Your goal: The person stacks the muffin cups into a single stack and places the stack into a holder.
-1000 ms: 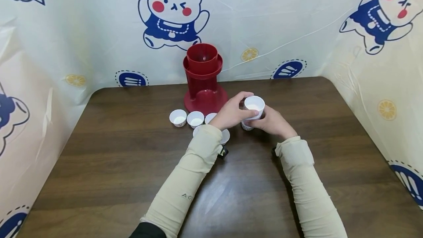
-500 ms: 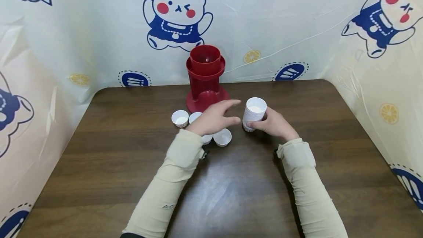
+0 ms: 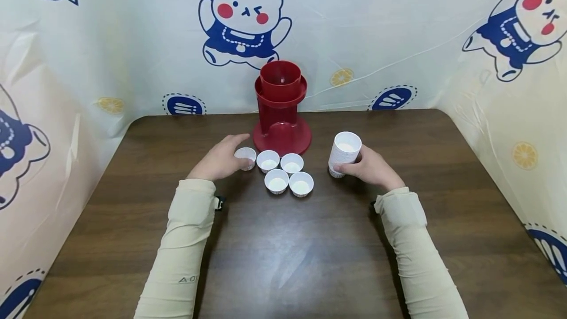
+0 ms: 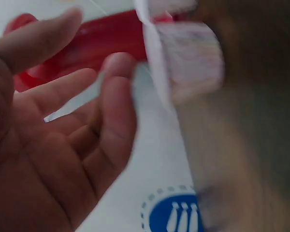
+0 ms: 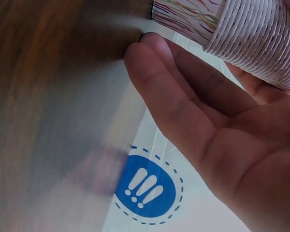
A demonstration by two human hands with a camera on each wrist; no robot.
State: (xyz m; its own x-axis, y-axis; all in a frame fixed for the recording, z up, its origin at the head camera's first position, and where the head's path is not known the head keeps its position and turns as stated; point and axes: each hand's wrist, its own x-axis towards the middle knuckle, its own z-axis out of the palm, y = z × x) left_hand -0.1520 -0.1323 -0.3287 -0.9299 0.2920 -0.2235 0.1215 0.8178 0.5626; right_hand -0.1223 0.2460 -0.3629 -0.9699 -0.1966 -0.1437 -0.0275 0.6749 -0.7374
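- Left hand [image 3: 220,159], at the far left cup, has its thumb and fingers spread and loosely bent, the thumb crossing the near side of that cup in the head view; blur in the left wrist view leaves me unable to tell whether they touch
- That hand is what has moved most: a second ago it gripped a cup at the top of the stack, half a second ago it hung over the small cups with its fingers apart, and now it has come round to their left side
- Right hand [image 3: 373,167] pinches the lower part of the stack of paper cups [image 3: 346,148] between thumb and fingers, much as half a second ago; the stack stands to the right of the small cups, mouths up
- Five small white cups [image 3: 268,161] now show together, three in the back row and two in front, with the left sleeve [image 3: 188,230] no longer across them
- Red holder [image 3: 283,137] stays just behind the cups on the brown tabletop [image 3: 283,255], a red cup [image 3: 280,85] set in its upper ring
- Coloured streaks mark the lowest cup of the stack in the right wrist view
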